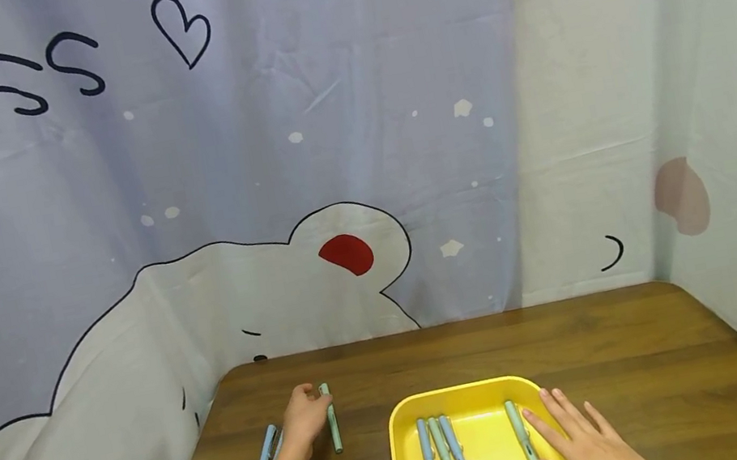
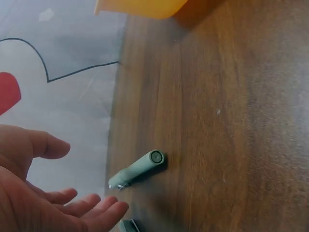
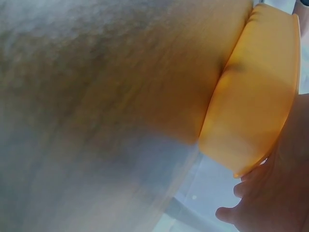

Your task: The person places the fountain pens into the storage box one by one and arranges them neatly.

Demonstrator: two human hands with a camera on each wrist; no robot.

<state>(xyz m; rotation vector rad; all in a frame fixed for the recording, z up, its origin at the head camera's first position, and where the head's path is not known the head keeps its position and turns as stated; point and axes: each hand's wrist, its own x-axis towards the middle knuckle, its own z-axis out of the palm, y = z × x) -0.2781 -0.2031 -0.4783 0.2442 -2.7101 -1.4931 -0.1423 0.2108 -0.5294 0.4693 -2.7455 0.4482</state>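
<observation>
My left hand (image 1: 308,417) is beside a green pen (image 1: 332,421) lying on the wooden table. In the left wrist view its thumb and fingers are spread apart, and that pen (image 2: 140,169) lies beyond the fingertips with nothing gripped. Blue pens (image 1: 265,455) lie to the left of this hand, partly hidden by the wrist. My right hand (image 1: 583,439) rests with straight fingers over the right rim of a yellow tray (image 1: 463,390). Inside the tray, two blue pens and a green pen (image 1: 446,459) lie at the left, and another green pen (image 1: 524,441) lies near the right fingertips.
The brown table (image 1: 623,333) runs back to a printed curtain (image 1: 317,107), which also hangs along both sides. At the lower edge of the left wrist view shows the end of a dark green object (image 2: 129,225), mostly cut off.
</observation>
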